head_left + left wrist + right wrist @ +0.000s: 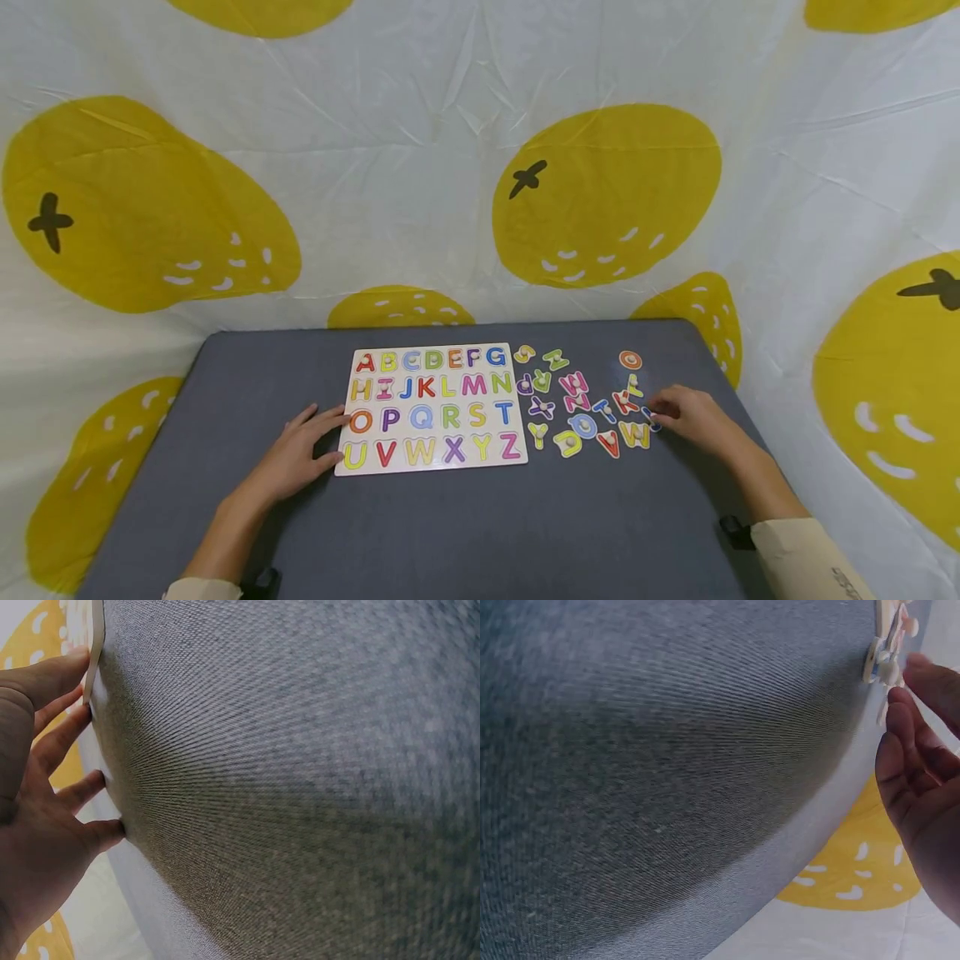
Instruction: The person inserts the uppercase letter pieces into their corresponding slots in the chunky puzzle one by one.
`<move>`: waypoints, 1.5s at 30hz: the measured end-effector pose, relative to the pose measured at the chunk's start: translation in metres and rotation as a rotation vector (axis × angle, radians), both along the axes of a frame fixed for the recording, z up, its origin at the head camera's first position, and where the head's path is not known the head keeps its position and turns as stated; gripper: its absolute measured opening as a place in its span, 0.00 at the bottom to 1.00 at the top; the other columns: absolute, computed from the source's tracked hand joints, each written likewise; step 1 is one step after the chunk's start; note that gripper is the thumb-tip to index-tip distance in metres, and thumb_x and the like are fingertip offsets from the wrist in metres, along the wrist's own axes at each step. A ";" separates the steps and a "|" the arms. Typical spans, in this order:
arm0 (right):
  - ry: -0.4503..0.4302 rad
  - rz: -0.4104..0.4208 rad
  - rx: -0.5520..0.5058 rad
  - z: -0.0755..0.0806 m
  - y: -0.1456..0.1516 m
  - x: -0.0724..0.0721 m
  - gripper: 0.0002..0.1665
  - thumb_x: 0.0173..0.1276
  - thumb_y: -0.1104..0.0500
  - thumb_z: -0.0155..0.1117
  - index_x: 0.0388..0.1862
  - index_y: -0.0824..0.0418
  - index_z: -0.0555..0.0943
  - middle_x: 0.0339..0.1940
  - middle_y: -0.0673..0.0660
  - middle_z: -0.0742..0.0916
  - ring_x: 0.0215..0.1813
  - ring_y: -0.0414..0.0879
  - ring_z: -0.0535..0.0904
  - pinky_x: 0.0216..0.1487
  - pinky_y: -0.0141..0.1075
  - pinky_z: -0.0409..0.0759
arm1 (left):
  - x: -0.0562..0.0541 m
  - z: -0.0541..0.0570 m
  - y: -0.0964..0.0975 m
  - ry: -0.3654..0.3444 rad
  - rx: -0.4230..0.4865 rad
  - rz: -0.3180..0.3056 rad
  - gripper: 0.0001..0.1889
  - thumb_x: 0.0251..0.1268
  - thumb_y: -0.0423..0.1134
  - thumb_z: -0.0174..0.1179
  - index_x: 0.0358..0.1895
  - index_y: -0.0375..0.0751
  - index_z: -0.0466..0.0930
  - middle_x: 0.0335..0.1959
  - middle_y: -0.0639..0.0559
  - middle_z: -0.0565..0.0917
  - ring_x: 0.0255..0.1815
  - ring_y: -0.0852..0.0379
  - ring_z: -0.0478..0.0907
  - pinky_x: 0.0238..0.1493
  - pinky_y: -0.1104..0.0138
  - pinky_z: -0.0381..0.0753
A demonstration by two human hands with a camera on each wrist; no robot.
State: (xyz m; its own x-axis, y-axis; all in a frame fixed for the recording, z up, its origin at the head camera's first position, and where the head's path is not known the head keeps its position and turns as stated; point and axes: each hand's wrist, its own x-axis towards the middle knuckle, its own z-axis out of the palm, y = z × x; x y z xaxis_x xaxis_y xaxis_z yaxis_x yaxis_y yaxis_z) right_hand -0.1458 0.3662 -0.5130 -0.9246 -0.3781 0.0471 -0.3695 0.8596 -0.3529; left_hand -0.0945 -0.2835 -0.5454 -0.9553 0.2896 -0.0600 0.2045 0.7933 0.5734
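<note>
Since the blue letter (649, 419), frame right, is probably light and stiff, pinch its knob (889, 673); right hand (693, 419) grip unclear, left hand (296, 454) relaxed.

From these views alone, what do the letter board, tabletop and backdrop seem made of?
Letter board: probably smooth painted wood, given its pale edge.
Tabletop: matte grey woven fabric; fine ribs show up close.
Backdrop: thin, slightly shiny sheeting, judging by its creases and highlights; cloth or plastic is unclear.
</note>
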 end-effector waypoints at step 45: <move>-0.038 0.086 -0.023 0.036 -0.069 -0.019 0.06 0.66 0.64 0.73 0.41 0.61 0.86 0.27 0.44 0.84 0.28 0.33 0.76 0.33 0.33 0.79 | 0.002 0.002 0.002 0.022 0.023 0.003 0.31 0.62 0.35 0.72 0.70 0.40 0.77 0.76 0.36 0.71 0.79 0.22 0.53 0.67 0.20 0.46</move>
State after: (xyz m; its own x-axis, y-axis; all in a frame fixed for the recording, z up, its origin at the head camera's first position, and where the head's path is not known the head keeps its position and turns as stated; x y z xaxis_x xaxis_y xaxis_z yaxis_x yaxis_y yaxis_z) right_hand -0.1649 0.2971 -0.4771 -0.8902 -0.4551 0.0225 -0.4274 0.8170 -0.3872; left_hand -0.0922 -0.2813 -0.5431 -0.9570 0.2882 -0.0324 0.2151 0.7804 0.5871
